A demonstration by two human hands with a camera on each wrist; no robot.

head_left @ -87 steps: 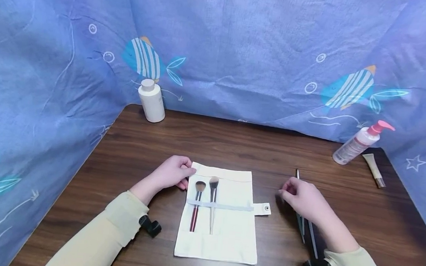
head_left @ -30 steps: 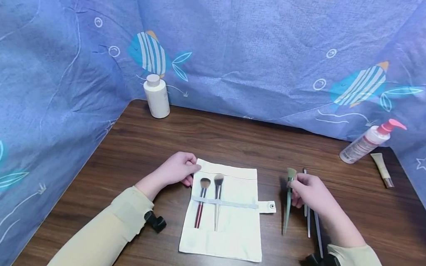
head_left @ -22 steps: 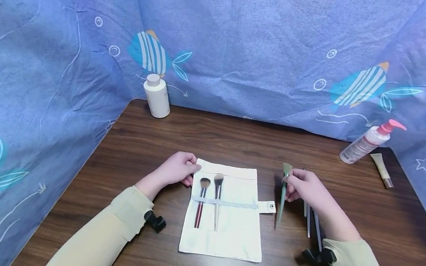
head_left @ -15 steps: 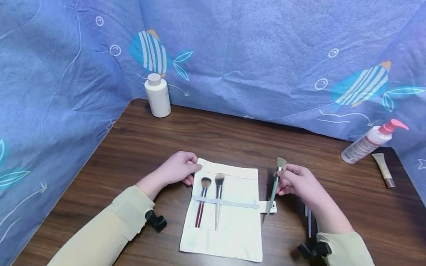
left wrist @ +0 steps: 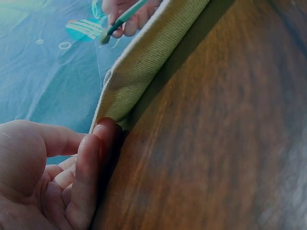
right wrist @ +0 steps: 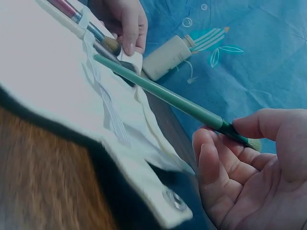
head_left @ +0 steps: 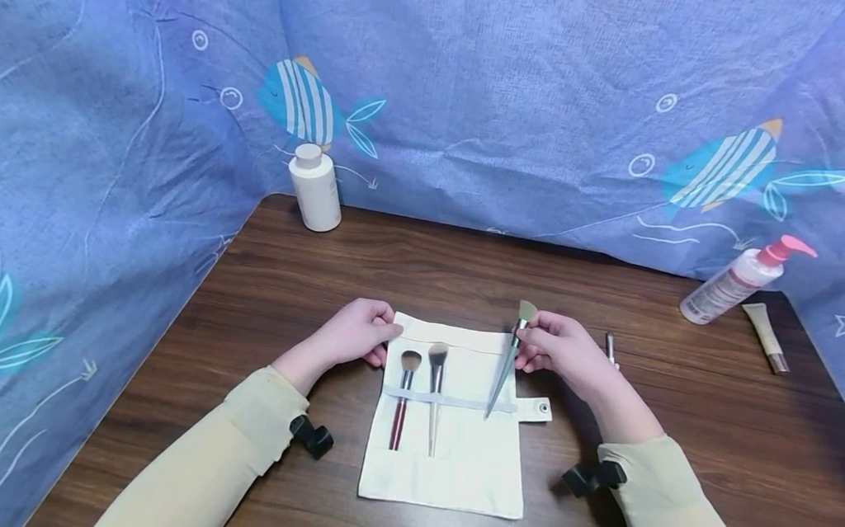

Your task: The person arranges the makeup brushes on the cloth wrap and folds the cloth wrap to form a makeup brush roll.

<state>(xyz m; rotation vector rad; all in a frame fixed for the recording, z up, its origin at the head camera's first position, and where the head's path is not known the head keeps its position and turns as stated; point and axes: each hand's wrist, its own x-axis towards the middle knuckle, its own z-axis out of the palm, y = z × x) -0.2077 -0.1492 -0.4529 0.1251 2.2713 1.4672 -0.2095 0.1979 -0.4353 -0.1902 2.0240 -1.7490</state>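
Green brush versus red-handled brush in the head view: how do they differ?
The green brush is pinched in the right hand; the red-handled brush runs under the strap of the white roll. The green brush has greenish bristles cut aslant; the red-handled brush has brown, rounded ones. Both have their bristles at the upper end in that view.

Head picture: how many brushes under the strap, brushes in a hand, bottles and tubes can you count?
Brushes under the strap: 2 (red-handled brush, pale-handled brush)
Brushes in the right hand: 1 (green brush)
Bottles: 2 (white bottle, pump bottle)
Tubes: 1 (small tube)
Total: 6
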